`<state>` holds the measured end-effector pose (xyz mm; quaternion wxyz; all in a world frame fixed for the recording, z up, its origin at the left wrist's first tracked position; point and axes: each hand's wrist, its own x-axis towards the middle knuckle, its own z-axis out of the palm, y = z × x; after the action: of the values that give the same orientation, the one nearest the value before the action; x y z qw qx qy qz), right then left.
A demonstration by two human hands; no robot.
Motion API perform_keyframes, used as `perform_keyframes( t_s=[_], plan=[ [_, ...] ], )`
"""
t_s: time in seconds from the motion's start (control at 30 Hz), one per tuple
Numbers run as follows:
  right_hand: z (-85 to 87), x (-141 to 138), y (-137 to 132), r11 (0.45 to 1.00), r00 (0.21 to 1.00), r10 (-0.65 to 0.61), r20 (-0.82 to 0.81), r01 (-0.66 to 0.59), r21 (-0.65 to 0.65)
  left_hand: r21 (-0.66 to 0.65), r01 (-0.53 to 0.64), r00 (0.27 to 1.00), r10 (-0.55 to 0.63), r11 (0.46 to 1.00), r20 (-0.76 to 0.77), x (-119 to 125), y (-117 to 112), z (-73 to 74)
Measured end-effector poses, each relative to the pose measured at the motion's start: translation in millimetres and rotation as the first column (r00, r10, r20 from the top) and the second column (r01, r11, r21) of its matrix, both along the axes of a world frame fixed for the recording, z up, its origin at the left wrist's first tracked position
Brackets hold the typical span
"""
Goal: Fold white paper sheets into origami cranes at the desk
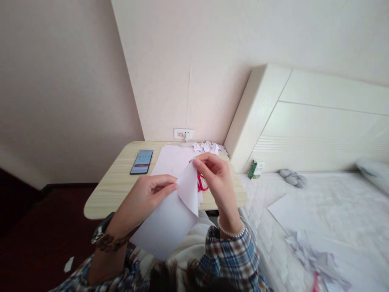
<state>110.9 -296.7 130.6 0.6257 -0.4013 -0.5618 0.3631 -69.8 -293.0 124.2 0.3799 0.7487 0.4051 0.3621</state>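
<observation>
A white sheet of paper (165, 225) hangs in front of me above my lap, with one corner folded over into a triangular flap. My left hand (153, 190) pinches its upper left edge between thumb and fingers. At the top tip of the flap, my right hand (214, 172) is closed on the same paper. Behind the sheet, red-handled scissors (202, 183) lie on the small table, partly hidden by the paper and my right hand. More white paper (170, 156) lies flat on the table beyond my hands.
The light wooden table (112, 194) holds a phone (142, 162) at left and folded paper pieces (208, 147) at the back. A wall socket (183, 134) is behind. On the bed (258, 202) are a small green box (255, 169), a grey item (293, 177) and crumpled paper (319, 257).
</observation>
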Motion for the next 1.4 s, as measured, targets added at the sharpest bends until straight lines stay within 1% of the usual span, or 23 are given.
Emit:
perform_keyframes(
  t_s=[0.1, 0.2, 0.27, 0.4, 0.5, 0.73, 0.93, 1.07, 1.2, 1.3, 1.37, 1.4],
  plan=[
    [-3.1, 0.8, -2.1, 0.999, 0.999, -0.038, 0.001, 0.038, -0.024, -0.021, -0.005, 1.0, 0.005, 1.0, -0.007, 4.3, -0.6, -2.7],
    [-6.5, -1.9, -0.1, 0.995, 0.995, -0.095, 0.008, 0.095, -0.014, -0.021, -0.016, 0.999, 0.015, 1.0, -0.04, 4.3, -0.9, -3.3],
    [-8.9, -4.6, 3.5, 0.994, 0.994, -0.109, 0.0, 0.109, -0.008, -0.015, -0.027, 0.997, 0.026, 1.0, -0.066, 2.8, -0.4, -4.0],
    [-12.3, -7.9, 9.9, 0.999, 0.999, -0.033, 0.012, 0.034, -0.039, -0.001, -0.046, 0.993, 0.046, 0.999, -0.106, 0.1, 1.2, -6.8],
    [-13.3, -5.9, 10.3, 0.999, 1.0, -0.013, 0.023, 0.014, -0.048, 0.005, -0.03, 0.991, 0.03, 1.0, -0.129, 0.9, 1.7, -8.7],
    [-13.3, 3.0, 6.4, 0.994, 0.996, 0.047, -0.077, -0.054, -0.093, 0.009, -0.007, 0.992, 0.008, 1.0, -0.129, 4.2, -0.1, -10.6],
    [-16.3, -1.4, 6.2, 0.997, 0.997, -0.033, -0.063, 0.029, -0.069, 0.011, -0.011, 0.992, 0.013, 1.0, -0.124, 1.9, -0.7, -11.5],
    [-18.6, -1.3, 7.2, 0.998, 0.998, -0.042, -0.037, 0.04, -0.052, 0.0, -0.006, 0.993, 0.006, 1.0, -0.12, 4.3, -0.5, -10.1],
    [-17.1, -0.6, 7.1, 0.997, 0.997, -0.074, 0.027, 0.075, -0.032, -0.034, 0.001, 0.998, -0.003, 0.999, -0.06, 10.9, 0.4, -10.8],
    [-16.3, -2.1, 7.3, 0.992, 0.99, -0.127, 0.06, 0.127, 0.002, -0.055, -0.03, 1.0, 0.03, 0.998, -0.01, 15.6, 0.9, -11.6],
    [-16.8, -2.6, 8.7, 0.989, 0.987, -0.15, 0.054, 0.151, 0.003, -0.025, -0.063, 0.998, 0.063, 0.998, -0.009, 17.2, 1.2, -11.3],
    [-17.3, -2.3, 9.7, 0.99, 0.989, -0.141, 0.048, 0.142, -0.008, -0.004, -0.082, 0.996, 0.082, 0.997, -0.015, 17.4, 1.3, -10.9]
  ],
)
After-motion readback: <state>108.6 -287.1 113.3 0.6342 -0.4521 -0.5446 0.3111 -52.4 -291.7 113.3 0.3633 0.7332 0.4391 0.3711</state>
